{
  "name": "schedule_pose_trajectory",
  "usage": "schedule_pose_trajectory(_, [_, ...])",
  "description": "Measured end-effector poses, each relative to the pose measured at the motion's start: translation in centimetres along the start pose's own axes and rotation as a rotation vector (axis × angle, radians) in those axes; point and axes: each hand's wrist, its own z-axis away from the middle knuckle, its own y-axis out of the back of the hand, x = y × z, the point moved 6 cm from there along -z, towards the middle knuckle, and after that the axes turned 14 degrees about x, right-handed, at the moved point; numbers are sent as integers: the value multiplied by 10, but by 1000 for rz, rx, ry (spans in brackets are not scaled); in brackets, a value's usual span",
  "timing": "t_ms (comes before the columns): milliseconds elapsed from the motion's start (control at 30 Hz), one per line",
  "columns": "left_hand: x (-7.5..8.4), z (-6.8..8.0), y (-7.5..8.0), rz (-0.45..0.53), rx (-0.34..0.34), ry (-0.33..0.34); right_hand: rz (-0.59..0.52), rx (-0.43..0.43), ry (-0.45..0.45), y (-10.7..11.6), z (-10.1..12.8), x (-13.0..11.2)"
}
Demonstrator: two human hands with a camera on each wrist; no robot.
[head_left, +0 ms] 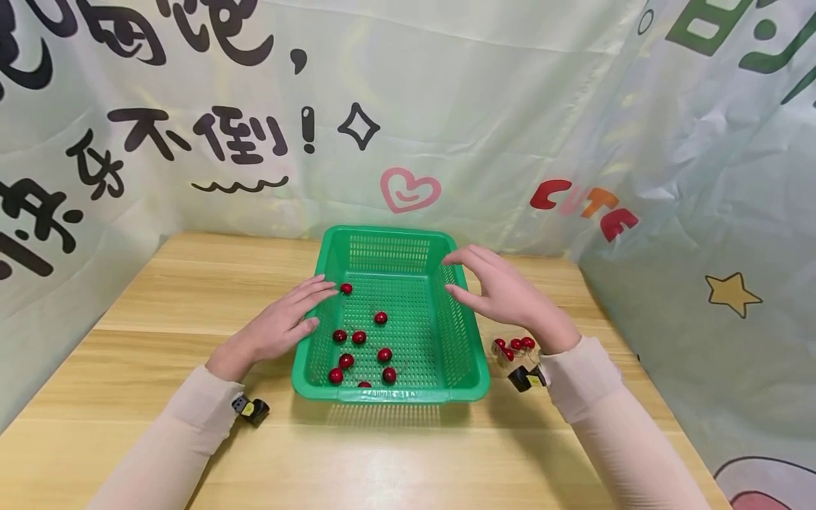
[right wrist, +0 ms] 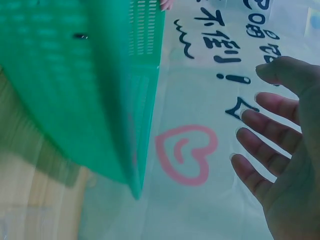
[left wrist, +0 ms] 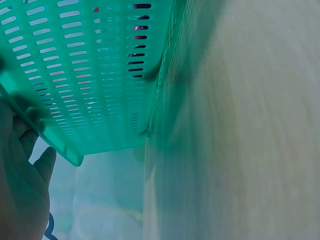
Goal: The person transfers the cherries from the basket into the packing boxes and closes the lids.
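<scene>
Basket, green and slotted, stands on the table, and from the head view we look down into it. We count nine cherries inside, most of them in its left half and toward its near end; one, close against the near wall, is partly hidden by the rim. Just outside the basket's right wall we make out a clear box, holding at least four cherries. The left hand lies at the basket's left rim, fingers nearly straight and reaching over the edge, thumb apart from them. The right hand is beside the basket's right rim, thumb and forefinger spread wide. Behind the basket we see a cloth with writing and a pink heart.

From the left wrist we see the basket's outer wall from low down, with red bits of cherry showing through its slots. The left hand's fingers pass behind the rim, its thumb outside; we cannot tell how firmly it presses.

From the right wrist we see the right hand spread, its fingers slightly fanned and apart from the basket. Fingertips of the left hand show at the basket's opposite rim.
</scene>
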Motion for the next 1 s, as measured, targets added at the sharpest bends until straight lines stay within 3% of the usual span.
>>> schedule_pose_trajectory(400, [0,0,-1,2,14,-20,-90,73,26,-16,-36,-23])
schedule_pose_trajectory(767, [-1,1,0,0,14,-10,-213,92,-123,-43,-60,-26])
schedule_pose_trajectory(1000, [0,1,-1,4,7,6,-285,61,-278,-72,-65,-19])
